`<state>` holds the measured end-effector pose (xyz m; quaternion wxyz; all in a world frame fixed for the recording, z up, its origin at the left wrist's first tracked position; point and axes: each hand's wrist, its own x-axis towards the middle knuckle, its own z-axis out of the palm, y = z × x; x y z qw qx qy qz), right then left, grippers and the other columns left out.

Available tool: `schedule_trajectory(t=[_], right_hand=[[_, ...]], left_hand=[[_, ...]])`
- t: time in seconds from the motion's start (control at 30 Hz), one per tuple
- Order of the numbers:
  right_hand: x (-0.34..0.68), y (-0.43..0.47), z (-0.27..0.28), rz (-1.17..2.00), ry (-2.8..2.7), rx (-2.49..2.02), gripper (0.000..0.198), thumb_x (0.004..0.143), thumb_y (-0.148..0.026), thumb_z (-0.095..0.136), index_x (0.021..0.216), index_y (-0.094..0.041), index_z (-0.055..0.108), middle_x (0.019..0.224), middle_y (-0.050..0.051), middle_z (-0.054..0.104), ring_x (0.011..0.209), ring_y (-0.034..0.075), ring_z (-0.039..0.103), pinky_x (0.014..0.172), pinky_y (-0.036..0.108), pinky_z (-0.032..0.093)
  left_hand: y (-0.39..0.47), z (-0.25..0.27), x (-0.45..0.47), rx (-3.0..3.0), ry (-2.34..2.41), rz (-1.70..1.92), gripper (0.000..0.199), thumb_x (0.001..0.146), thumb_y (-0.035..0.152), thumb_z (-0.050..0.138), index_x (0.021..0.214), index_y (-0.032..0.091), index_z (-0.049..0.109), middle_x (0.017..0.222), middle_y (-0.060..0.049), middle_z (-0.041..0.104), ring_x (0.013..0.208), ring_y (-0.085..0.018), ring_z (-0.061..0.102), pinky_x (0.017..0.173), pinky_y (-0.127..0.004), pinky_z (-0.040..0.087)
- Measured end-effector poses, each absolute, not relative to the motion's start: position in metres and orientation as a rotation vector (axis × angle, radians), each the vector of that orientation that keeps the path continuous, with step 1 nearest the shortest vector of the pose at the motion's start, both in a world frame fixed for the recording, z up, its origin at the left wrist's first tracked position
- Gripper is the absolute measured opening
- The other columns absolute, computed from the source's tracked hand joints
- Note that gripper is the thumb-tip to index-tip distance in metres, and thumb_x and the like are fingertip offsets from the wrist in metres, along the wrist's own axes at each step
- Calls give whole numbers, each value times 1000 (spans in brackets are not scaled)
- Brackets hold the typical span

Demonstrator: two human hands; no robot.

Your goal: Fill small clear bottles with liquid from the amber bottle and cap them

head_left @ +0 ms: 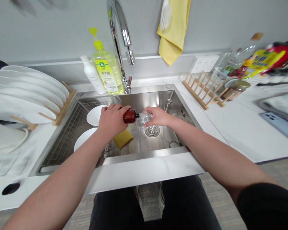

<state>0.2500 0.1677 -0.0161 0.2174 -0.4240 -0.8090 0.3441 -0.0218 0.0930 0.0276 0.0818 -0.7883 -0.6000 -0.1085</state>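
Over the sink (124,159), my left hand (113,118) grips a small amber bottle (130,116) with a dark neck, tipped sideways to the right. The bottle's mouth meets or nearly meets a small clear cup (145,118), and my right hand (159,116) has its fingers wrapped around that cup. Whether liquid passes between them I cannot tell. A yellow cloth (123,139) lies on the sink floor just below the bottle. The drain (152,130) is under my right hand. Left of my left hand are two white dishes (94,115) in a wire rack (60,140).
A chrome faucet (121,35) arches above the sink's back edge, beside a yellow-green soap bottle (108,72) and a white bottle (93,75). White plates (24,95) stand in a wooden rack at left. Another wooden rack (204,92), a jar (236,90) and a phone (278,124) are at right.
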Motion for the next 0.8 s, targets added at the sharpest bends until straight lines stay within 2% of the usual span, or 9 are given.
schedule_trajectory(t=[0.5, 0.8], right_hand=[[250, 168, -16, 1005, -2225, -1144, 64, 66, -32, 106, 123, -24, 77, 119, 2, 84, 109, 29, 79, 92, 34, 57], [251, 169, -17, 1022, -2223, -1122, 65, 65, -33, 106, 123, -23, 77, 118, 2, 84, 108, 28, 78, 93, 34, 56]], left_hand=[[90, 31, -20, -2336, -1828, -321, 66, 96, 40, 73, 161, 33, 69, 143, -17, 77, 138, -48, 63, 112, -64, 42], [90, 31, -20, -2333, -1805, -339, 62, 97, 40, 72, 159, 32, 70, 141, -17, 77, 136, -48, 63, 112, -64, 41]])
